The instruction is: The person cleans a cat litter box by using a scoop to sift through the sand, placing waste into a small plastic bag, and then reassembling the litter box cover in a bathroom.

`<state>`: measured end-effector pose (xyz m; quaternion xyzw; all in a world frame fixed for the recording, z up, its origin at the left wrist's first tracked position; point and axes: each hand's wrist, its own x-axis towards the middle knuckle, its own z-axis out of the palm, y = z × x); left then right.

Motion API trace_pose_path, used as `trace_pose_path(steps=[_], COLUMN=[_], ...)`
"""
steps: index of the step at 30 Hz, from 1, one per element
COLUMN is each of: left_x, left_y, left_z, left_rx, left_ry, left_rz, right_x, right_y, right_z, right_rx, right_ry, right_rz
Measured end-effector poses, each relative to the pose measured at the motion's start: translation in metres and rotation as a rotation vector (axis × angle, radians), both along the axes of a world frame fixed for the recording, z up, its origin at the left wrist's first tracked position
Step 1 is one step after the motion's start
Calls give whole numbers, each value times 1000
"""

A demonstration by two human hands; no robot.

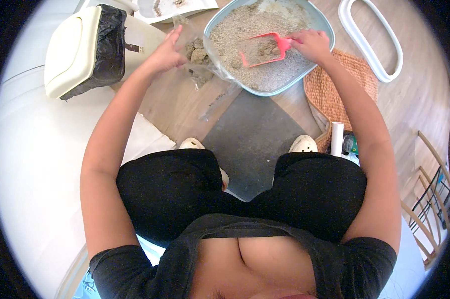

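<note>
The red scoop (pixel 262 49), loaded with grey clumps, is hovering over the litter in the pale blue litter tray (pixel 320 22). The right hand (pixel 312 44) is wrapping its grip around the handle. The left hand (pixel 166 52) is pinching open a clear plastic bag (pixel 210 65) holding clumps, just beside the tray. A black-lined bin (pixel 85 47) is standing further left.

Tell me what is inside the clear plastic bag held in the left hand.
The clear plastic bag, held open by the left hand, holds a few brownish-grey clumps of litter. Its lower part is crumpled, so what lies at the bottom cannot be seen. The right hand holds a loaded red scoop nearby.
</note>
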<state>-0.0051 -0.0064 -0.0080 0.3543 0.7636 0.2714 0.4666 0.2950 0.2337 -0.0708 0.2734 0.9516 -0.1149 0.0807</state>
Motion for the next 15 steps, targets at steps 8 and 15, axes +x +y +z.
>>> trace_pose_path(steps=[8,15], left_x=[-2,4], left_y=[-1,10], left_z=[1,0], left_rx=[-8,27], left_ry=[5,-17], left_rz=[12,-36], right_x=[-23,27], right_y=[-52,-1], right_z=[-13,-49], right_rx=[-1,-547], right_ry=[-1,236], right_rz=[-76,-287])
